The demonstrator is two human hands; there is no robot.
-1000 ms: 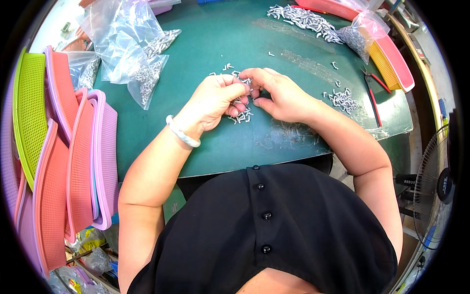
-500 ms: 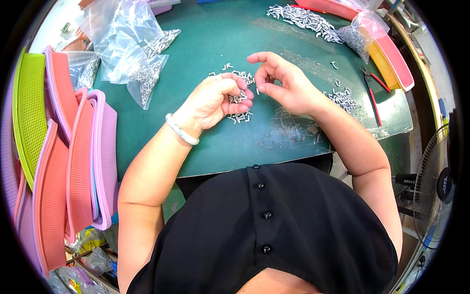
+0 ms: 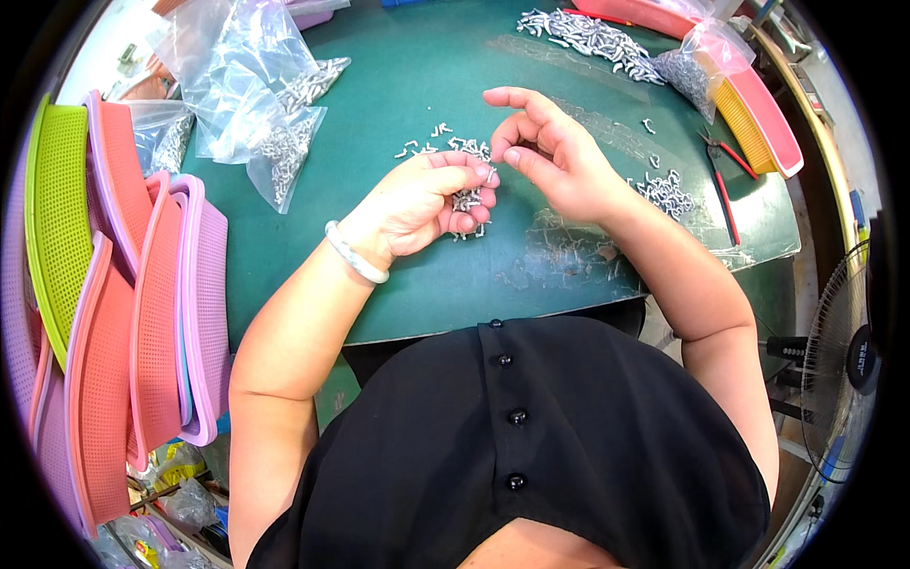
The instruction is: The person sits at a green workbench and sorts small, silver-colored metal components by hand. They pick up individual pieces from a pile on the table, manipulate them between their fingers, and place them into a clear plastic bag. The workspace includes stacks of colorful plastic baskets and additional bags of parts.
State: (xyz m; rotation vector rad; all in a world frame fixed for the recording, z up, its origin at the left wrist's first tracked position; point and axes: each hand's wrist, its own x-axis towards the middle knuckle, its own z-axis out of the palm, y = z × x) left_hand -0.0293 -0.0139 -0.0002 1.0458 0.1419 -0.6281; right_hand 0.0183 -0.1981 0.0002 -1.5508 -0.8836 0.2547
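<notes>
My left hand [image 3: 417,201] is half curled, palm up, with several small bent silver metal pieces [image 3: 466,200] cupped in its fingers. Its thumb and forefinger pinch one small piece at their tips. Close beside those fingertips, my right hand [image 3: 559,171] has thumb and forefinger drawn together, its other fingers curled or raised; whatever lies between the tips is too small to make out. More bent pieces [image 3: 469,145] lie on the green tabletop [image 3: 417,303] just beyond and under my left hand. A heap of hooked or joined pieces [image 3: 666,193] lies right of my right forearm.
Red-handled pliers [image 3: 725,190] rest at the right. A larger silver pile [image 3: 592,43] lies at the far right by a pink basket [image 3: 773,123] and a filled bag [image 3: 687,76]. Clear bags [image 3: 284,156] sit far left, stacked plastic baskets [image 3: 104,379] nearer. A fan [image 3: 839,360] stands right.
My left thumb and forefinger have closed at the tips around a small piece. My right fingertips have shifted slightly up, beside them.
</notes>
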